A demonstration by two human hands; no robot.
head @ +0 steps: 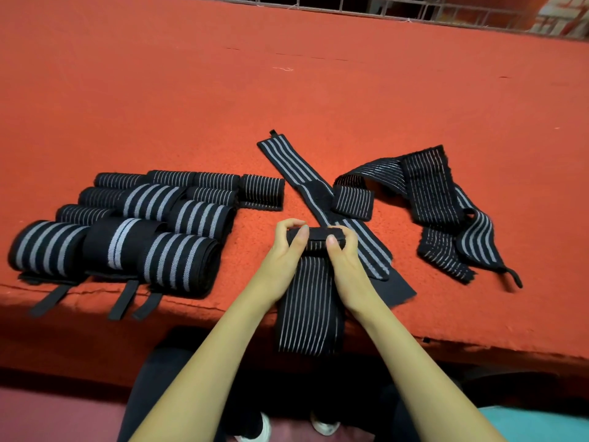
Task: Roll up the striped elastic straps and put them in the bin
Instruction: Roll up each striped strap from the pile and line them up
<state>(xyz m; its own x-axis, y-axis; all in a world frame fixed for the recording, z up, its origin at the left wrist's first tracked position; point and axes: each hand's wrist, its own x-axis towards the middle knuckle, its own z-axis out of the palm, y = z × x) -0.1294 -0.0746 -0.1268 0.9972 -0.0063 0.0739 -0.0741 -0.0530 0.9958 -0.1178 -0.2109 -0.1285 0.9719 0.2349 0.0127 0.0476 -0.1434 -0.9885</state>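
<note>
A black strap with thin white stripes hangs over the front edge of the red felt table. My left hand and my right hand pinch its folded far end between thumbs and fingers, one hand at each side. Just behind lies a flat wide-striped strap, with a small roll beside it. A tangle of loose straps lies to the right. No bin is in view.
Several rolled straps lie in rows at the left, their black tabs hanging over the table's front edge. A wire grid runs along the table's far edge. My legs and shoes show below the table.
</note>
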